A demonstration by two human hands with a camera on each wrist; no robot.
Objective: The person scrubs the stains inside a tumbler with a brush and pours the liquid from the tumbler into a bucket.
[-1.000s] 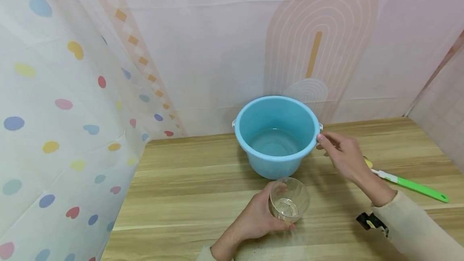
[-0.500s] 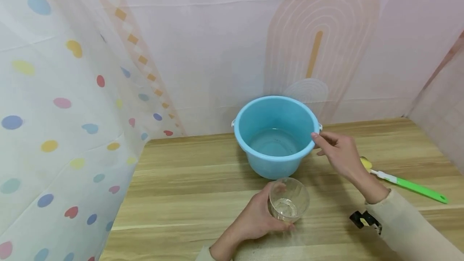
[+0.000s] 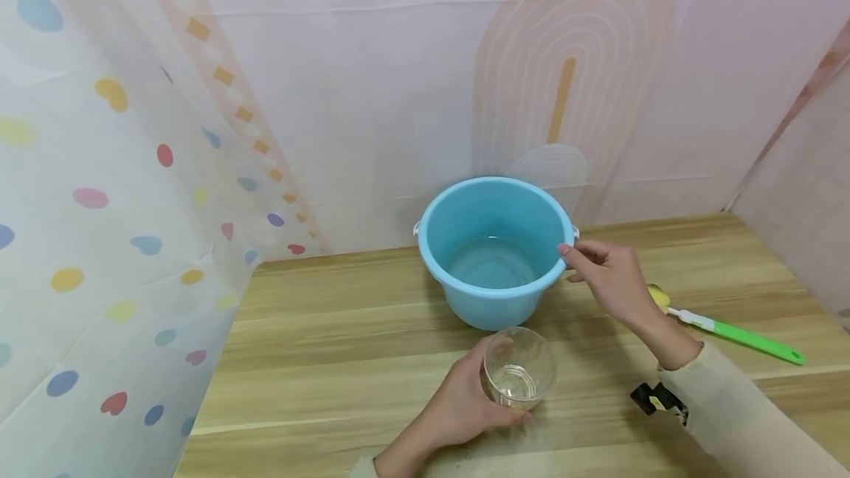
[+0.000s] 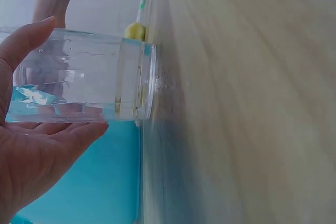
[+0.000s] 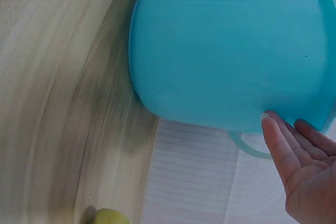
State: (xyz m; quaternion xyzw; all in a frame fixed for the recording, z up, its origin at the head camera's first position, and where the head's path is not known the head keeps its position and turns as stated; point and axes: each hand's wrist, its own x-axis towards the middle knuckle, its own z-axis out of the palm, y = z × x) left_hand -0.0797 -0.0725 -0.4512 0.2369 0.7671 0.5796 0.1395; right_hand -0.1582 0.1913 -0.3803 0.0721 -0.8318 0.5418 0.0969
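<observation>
A clear cup [image 3: 531,361] stands in front of the blue bucket [image 3: 493,308]. My left hand [image 3: 458,404] holds it from the left, thumb on the near side and fingers behind. In the left wrist view the cup's base [image 4: 149,82] is right at the wooden surface. A shallow layer of water with small dark specks lies in the bucket. At the bucket's right rim my right hand [image 3: 614,282] pinches the edge, thumb over the rim. The right wrist view shows its fingers [image 5: 281,148] against the outer wall.
A brush with a green handle [image 3: 750,341] and yellow head [image 3: 657,296] lies right of the bucket on the wooden table [image 3: 319,360]. Patterned curtains [image 3: 372,116] hang behind and to the left. A black device [image 3: 654,398] sits by the right sleeve.
The right hand has shifted slightly left onto the bucket's rim, its thumb now over the edge. The left hand keeps its hold on the cup. The whole head view has shifted a little.
</observation>
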